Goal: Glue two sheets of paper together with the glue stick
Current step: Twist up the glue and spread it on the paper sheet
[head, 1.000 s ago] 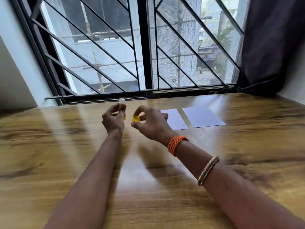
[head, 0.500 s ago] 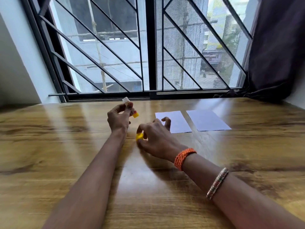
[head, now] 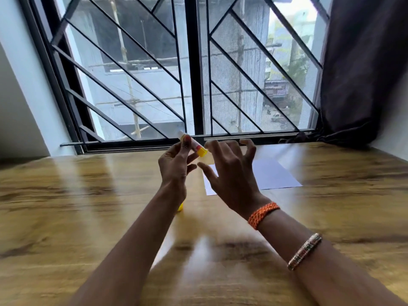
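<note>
We saw the left hand (head: 174,166) pinching the uncapped glue stick (head: 192,144) above the tabletop's (head: 66,217) far edge; the right hand (head: 231,173) was spread empty. That light pinch risked dropping it.

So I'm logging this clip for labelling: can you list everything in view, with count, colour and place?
glue stick: one, white tube with yellow end, held up tilted in the left hand
cap: one, yellow, on the table, mostly hidden behind the left wrist
paper sheets: two, white, flat on the table beyond the right hand, one largely hidden
table: one, brown wood grain
window grille: one, black bars, behind the table
curtain: one, dark, far right
wristbands: two, orange braided and beaded, right forearm
left hand: gripping the glue stick
right hand: fingers spread, holding nothing
</note>
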`<action>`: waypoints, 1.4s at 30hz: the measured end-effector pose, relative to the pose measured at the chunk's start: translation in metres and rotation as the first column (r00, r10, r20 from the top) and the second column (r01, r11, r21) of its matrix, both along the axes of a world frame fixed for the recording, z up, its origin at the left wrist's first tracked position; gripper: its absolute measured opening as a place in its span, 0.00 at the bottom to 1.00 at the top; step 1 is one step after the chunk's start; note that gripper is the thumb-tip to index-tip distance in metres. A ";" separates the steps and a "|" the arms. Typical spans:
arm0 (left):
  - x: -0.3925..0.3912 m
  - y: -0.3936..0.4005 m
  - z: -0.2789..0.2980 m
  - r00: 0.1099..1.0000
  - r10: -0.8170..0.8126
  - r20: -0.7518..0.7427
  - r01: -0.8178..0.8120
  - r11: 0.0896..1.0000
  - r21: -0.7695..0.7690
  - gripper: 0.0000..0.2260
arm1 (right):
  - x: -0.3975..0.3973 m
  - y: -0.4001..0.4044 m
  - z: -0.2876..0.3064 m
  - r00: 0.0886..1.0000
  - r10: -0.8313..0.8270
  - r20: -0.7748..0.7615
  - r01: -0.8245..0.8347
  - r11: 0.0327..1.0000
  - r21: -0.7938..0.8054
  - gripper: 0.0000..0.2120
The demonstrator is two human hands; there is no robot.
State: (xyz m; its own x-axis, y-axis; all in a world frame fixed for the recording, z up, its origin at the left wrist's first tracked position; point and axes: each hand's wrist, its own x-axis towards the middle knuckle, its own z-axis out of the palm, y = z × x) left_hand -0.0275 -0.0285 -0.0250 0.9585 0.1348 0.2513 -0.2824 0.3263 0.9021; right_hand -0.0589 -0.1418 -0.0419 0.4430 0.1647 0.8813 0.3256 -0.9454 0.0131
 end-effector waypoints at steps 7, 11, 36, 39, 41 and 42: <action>-0.005 -0.019 -0.004 0.993 -0.104 -0.053 0.095 0.984 -0.152 0.03 | 0.008 -0.015 -0.001 1.000 -0.030 -0.005 0.030 0.998 0.051 0.08; -0.008 -0.024 -0.008 0.990 -0.125 -0.066 0.111 0.976 -0.187 0.02 | 0.011 -0.019 -0.004 0.999 0.024 -0.042 -0.018 0.993 0.120 0.10; -0.004 -0.010 -0.015 0.963 -0.249 0.098 0.238 0.965 0.114 0.05 | 0.009 -0.019 0.008 0.624 0.737 -0.258 -0.168 0.450 0.877 0.16; -0.002 -0.010 -0.016 0.987 -0.148 0.066 0.143 0.987 0.079 0.04 | 0.010 -0.020 0.005 0.557 0.801 -0.219 -0.169 0.368 0.915 0.12; -0.002 -0.011 -0.014 0.991 -0.116 0.060 0.112 0.992 0.065 0.06 | 0.011 -0.018 0.004 0.556 0.809 -0.192 -0.201 0.354 0.913 0.11; -0.002 -0.011 -0.014 0.991 -0.116 0.063 0.112 0.992 0.066 0.06 | 0.011 -0.017 0.004 0.571 0.801 -0.180 -0.219 0.360 0.907 0.10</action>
